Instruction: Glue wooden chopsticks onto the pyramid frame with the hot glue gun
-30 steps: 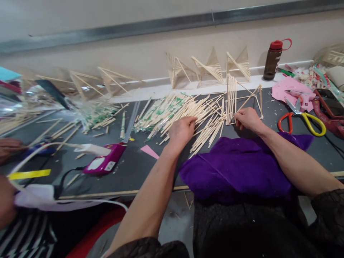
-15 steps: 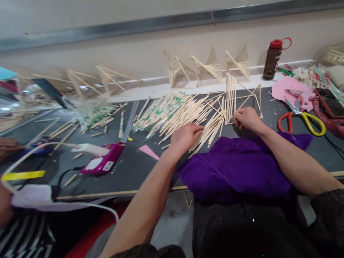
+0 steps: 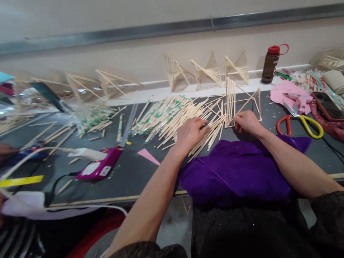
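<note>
- The dark bench (image 3: 129, 179) is stretching across in front of me, carrying my work.
- A purple cloth (image 3: 236, 172) is lying bunched over its near edge, below my forearms.
- Three stick models (image 3: 211, 73) are standing in a row along the wall.
- Loose sticks (image 3: 185, 114) are lying heaped and crisscrossed left of the frame, beside others in printed wrapping.
- The stick frame (image 3: 230, 100) I'm handling is standing on the bench, just right of that heap, its parallel sticks facing left.
- A brown bottle (image 3: 269, 66) is standing upright at the back right.
- Scissors (image 3: 295, 111) are lying near my right forearm.
- My right hand (image 3: 246, 123) is pinching the frame low on its near side, fingers curled.
- My left hand (image 3: 190, 133) is reaching over the heap, fingers loosely bent; I cannot tell whether it's gripping a stick.
</note>
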A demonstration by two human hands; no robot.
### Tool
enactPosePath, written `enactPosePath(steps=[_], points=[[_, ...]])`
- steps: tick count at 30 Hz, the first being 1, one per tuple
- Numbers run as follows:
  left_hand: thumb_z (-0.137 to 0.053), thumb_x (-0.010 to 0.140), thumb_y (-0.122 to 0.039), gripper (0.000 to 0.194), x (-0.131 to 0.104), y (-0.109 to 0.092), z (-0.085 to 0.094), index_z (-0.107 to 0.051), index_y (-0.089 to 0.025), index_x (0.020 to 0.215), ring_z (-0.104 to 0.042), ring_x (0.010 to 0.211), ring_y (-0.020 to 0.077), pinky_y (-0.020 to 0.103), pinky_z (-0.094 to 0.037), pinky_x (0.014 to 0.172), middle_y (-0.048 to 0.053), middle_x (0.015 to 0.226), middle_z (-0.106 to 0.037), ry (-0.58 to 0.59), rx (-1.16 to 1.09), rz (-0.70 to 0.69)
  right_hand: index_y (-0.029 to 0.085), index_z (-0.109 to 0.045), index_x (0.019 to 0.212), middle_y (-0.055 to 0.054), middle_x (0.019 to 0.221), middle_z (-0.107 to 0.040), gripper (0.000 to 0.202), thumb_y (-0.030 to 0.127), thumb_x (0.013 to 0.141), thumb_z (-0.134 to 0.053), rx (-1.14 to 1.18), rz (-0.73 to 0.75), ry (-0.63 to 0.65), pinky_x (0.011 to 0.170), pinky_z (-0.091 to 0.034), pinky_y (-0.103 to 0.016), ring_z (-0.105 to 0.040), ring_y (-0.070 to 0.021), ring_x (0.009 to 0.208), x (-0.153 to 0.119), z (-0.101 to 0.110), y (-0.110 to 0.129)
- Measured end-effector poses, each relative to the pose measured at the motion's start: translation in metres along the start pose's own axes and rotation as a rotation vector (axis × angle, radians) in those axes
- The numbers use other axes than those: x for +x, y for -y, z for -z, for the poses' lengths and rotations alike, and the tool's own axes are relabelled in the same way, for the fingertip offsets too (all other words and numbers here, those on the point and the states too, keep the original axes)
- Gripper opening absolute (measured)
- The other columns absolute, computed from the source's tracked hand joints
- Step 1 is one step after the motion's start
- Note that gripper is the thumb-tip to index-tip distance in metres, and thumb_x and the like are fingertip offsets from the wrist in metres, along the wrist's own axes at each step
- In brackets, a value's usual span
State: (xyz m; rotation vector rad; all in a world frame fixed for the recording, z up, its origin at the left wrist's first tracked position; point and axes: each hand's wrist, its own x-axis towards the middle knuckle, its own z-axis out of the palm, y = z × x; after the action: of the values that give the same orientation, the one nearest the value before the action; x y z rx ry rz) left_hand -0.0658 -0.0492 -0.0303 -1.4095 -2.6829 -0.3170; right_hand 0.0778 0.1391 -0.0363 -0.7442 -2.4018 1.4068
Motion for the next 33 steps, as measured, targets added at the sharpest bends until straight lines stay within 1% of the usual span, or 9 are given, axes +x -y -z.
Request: enactPosePath(steps=[2,5,10,14,17,20,22,27,33], points=[[-0.055,0.093,-0.047,0.039,-0.007,-0.018,-0.001,-0.073,-0.025,0.120,-0.060,0.113,0.0274,0.037,-0.047,0.090,0.009,0.122,-0.069,0.033,-0.018,-0.105,0.014,-0.058,0.058,-0.001,0.054,-0.063,0.024,0.014,0.080,-0.048,0.003,0.002,-0.008,0.045,-0.040,-0.018,-0.056,-0.0073,0.038,-0.001,0.000,0.001],[-0.058,0.092,-0.051,0.042,-0.016,-0.037,-0.003,-0.071,-0.028,0.125,-0.058,0.115,0.0264,0.034,-0.047,0.087,0.007,0.124,-0.067,0.098,0.032,-0.167,0.014,-0.058,0.058,-0.002,0.055,-0.063,0.024,0.015,0.080,-0.048,-0.005,0.006,-0.014,0.044,-0.039,-0.018,-0.056,-0.0075,0.038,-0.001,0.001,0.002],[-0.049,0.098,-0.043,0.036,-0.016,-0.039,-0.003,-0.077,-0.026,0.110,-0.062,0.108,0.0261,0.032,-0.047,0.076,0.010,0.118,-0.068,0.142,0.133,-0.037,0.014,-0.057,0.058,-0.002,0.055,-0.063,0.024,0.015,0.080,-0.048,-0.002,0.000,-0.004,0.047,-0.042,-0.018,-0.056,-0.0073,0.038,-0.002,0.002,0.004],[-0.045,0.098,-0.043,0.040,-0.009,-0.022,0.006,-0.078,-0.025,0.111,-0.066,0.102,0.0258,0.032,-0.048,0.077,0.009,0.118,-0.072,0.131,0.053,0.045,0.014,-0.057,0.058,-0.003,0.056,-0.064,0.024,0.014,0.080,-0.048,-0.001,-0.020,0.004,0.045,-0.041,-0.018,-0.057,-0.0081,0.039,-0.003,0.003,0.005],[-0.047,0.094,-0.034,0.038,-0.005,0.003,0.016,-0.079,-0.022,0.112,-0.066,0.108,0.0274,0.033,-0.049,0.085,0.010,0.119,-0.074,0.001,0.011,0.146,0.014,-0.057,0.058,-0.003,0.056,-0.064,0.024,0.015,0.080,-0.048,-0.012,-0.016,0.002,0.043,-0.039,-0.018,-0.057,-0.0086,0.039,-0.003,0.003,0.005],[-0.050,0.088,-0.032,0.037,-0.004,0.033,0.026,-0.081,-0.022,0.107,-0.069,0.097,0.0292,0.035,-0.050,0.082,0.009,0.106,-0.078,-0.034,0.041,0.331,0.014,-0.058,0.058,-0.003,0.057,-0.065,0.023,0.015,0.080,-0.049,-0.017,-0.015,-0.002,0.042,-0.038,-0.018,-0.057,-0.0087,0.039,-0.002,0.002,0.002],[-0.053,0.085,-0.034,0.037,-0.007,0.050,0.031,-0.081,-0.021,0.104,-0.069,0.091,0.0279,0.034,-0.049,0.080,0.008,0.097,-0.079,-0.010,0.030,0.392,0.014,-0.058,0.059,-0.003,0.057,-0.065,0.023,0.016,0.080,-0.049,-0.016,-0.007,-0.006,0.042,-0.038,-0.017,-0.057,-0.0082,0.039,-0.002,0.003,0.001],[-0.061,0.077,-0.035,0.028,-0.019,0.066,0.025,-0.081,-0.025,0.093,-0.069,0.083,0.0238,0.029,-0.046,0.073,0.004,0.088,-0.079,0.087,-0.004,0.320,0.014,-0.059,0.059,-0.004,0.058,-0.066,0.023,0.016,0.080,-0.049,-0.022,0.001,-0.010,0.042,-0.038,-0.018,-0.057,-0.0081,0.039,-0.003,0.004,0.001],[-0.062,0.075,-0.028,0.018,-0.028,0.075,0.006,-0.078,-0.026,0.082,-0.069,0.081,0.0278,0.031,-0.042,0.063,0.006,0.083,-0.078,0.133,0.109,0.270,0.013,-0.059,0.059,-0.005,0.058,-0.066,0.023,0.016,0.079,-0.049,-0.014,-0.005,-0.011,0.043,-0.038,-0.019,-0.056,-0.0081,0.038,-0.004,0.003,0.003]])
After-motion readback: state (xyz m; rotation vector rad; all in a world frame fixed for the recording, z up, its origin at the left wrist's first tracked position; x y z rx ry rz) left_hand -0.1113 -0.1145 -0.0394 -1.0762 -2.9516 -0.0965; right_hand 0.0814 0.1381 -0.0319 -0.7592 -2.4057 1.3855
